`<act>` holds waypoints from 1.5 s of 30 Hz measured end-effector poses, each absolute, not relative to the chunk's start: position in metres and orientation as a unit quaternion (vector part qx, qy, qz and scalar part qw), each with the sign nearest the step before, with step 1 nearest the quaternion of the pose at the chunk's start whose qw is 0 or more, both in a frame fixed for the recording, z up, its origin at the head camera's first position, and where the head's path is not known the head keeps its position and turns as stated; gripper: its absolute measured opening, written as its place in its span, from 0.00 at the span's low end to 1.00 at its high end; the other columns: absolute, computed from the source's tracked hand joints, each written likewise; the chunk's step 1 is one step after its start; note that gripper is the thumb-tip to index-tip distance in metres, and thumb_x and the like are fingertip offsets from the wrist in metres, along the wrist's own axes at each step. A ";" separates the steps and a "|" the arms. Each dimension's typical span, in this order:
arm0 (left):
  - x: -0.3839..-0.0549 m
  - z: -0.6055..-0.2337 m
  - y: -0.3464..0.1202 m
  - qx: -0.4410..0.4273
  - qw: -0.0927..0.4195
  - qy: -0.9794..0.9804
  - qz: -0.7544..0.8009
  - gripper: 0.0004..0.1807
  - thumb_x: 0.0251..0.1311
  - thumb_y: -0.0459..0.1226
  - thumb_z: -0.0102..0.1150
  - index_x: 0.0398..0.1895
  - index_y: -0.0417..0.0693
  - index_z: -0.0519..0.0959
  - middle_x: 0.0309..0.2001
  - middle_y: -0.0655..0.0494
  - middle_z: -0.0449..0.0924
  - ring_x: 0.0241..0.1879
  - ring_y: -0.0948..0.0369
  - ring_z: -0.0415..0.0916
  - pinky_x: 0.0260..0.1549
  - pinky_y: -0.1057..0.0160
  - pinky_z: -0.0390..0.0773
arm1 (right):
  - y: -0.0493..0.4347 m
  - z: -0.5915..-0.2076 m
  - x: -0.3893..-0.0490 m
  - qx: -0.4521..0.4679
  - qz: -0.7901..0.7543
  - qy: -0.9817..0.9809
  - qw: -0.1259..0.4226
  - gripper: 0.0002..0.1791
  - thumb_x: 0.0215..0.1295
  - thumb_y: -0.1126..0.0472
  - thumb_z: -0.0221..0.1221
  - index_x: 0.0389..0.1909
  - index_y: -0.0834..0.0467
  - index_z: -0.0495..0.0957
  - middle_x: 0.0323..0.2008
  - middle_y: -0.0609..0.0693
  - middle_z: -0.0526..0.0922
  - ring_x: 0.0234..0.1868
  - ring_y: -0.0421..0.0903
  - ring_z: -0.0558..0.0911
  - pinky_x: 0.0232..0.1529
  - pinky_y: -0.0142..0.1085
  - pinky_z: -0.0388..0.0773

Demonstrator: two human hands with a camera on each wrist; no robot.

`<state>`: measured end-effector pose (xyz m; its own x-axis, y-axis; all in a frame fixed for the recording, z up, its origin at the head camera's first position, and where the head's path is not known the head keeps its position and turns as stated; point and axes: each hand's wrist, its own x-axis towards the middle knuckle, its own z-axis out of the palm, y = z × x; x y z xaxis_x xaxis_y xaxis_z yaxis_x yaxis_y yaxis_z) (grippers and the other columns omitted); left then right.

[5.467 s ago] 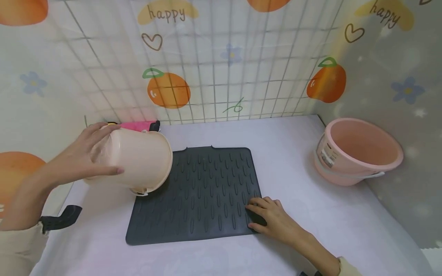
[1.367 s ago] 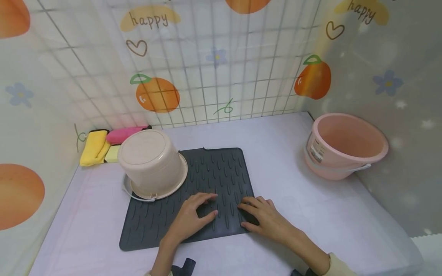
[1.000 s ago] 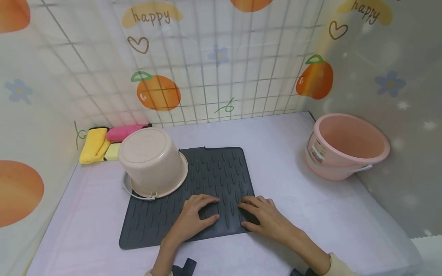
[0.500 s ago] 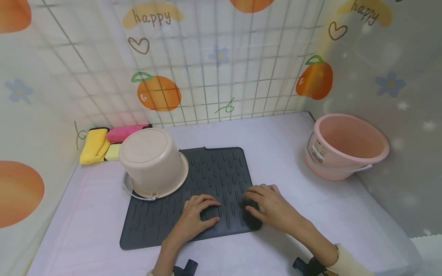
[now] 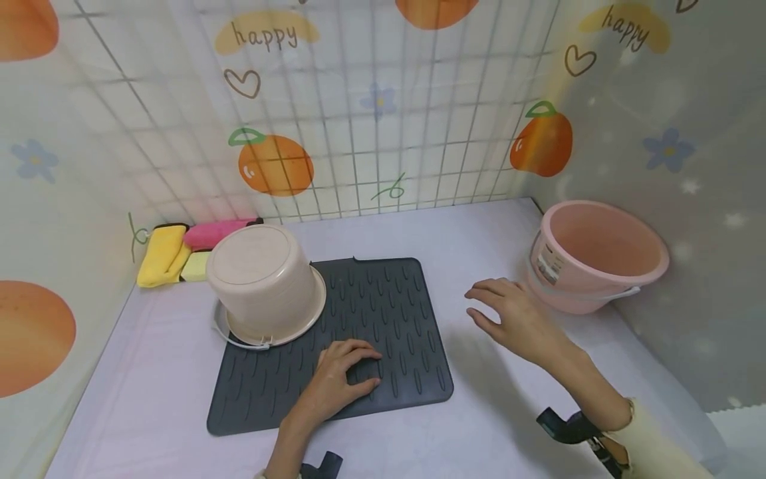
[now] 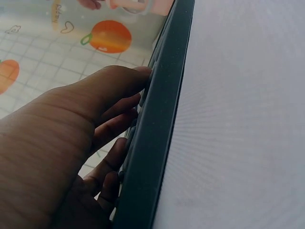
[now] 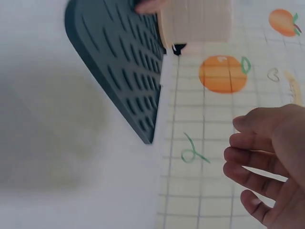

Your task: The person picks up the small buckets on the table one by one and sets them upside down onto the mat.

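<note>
A dark grey ribbed mat lies flat on the white table. Upside down on its left part stands a cream bucket, its white handle hanging down at the rim. My left hand rests its fingertips on the mat's front part, fingers bent and apart, holding nothing; the left wrist view shows those fingertips at the mat's surface. My right hand hovers over the table right of the mat, fingers spread and holding nothing. Just beyond it a pink bucket stands upright, label facing left.
At the back left lie a folded yellow cloth, a pink roll and a pale yellow piece. A printed curtain with oranges hangs behind over a wire grid. The white tabletop shows between the mat and the pink bucket.
The cream bucket, earlier tipped in my left hand, now stands inverted on the mat. My left hand came to the mat's front; my right hand lifted off the mat's right edge toward the pink bucket.
</note>
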<state>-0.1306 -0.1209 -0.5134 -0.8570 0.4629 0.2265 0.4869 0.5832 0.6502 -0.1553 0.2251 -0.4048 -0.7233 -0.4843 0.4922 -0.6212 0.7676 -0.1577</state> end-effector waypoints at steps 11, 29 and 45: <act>-0.130 -0.515 -0.121 -0.273 0.021 -0.888 -0.371 0.21 0.54 0.44 0.76 0.52 0.58 0.83 0.56 0.66 0.75 0.59 0.59 0.66 0.54 0.46 0.62 | 0.258 -0.374 -0.167 0.245 0.151 -0.926 0.245 0.14 0.54 0.67 0.71 0.43 0.63 0.84 0.42 0.58 0.84 0.44 0.57 0.82 0.47 0.54 0.76; -0.131 -0.515 -0.121 -0.277 0.030 -0.886 -0.370 0.21 0.54 0.44 0.76 0.52 0.58 0.83 0.56 0.66 0.75 0.59 0.59 0.66 0.54 0.47 0.62 | 0.305 -0.345 -0.180 0.107 0.099 -0.970 0.196 0.25 0.58 0.60 0.70 0.55 0.66 0.79 0.49 0.64 0.80 0.51 0.64 0.75 0.47 0.63 0.70; -0.130 -0.515 -0.121 -0.270 0.017 -0.888 -0.372 0.21 0.54 0.44 0.75 0.52 0.59 0.83 0.57 0.66 0.75 0.60 0.59 0.65 0.54 0.48 0.62 | 0.324 -0.351 -0.183 0.080 0.082 -0.977 0.181 0.17 0.60 0.58 0.69 0.44 0.66 0.80 0.35 0.58 0.81 0.37 0.59 0.76 0.37 0.57 0.67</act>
<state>-0.1303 -0.1207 -0.5151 -0.8541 0.4659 0.2312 0.4916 0.5778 0.6516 -0.1831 0.3238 -0.3506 -0.9219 -0.1261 0.3665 -0.1856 0.9737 -0.1319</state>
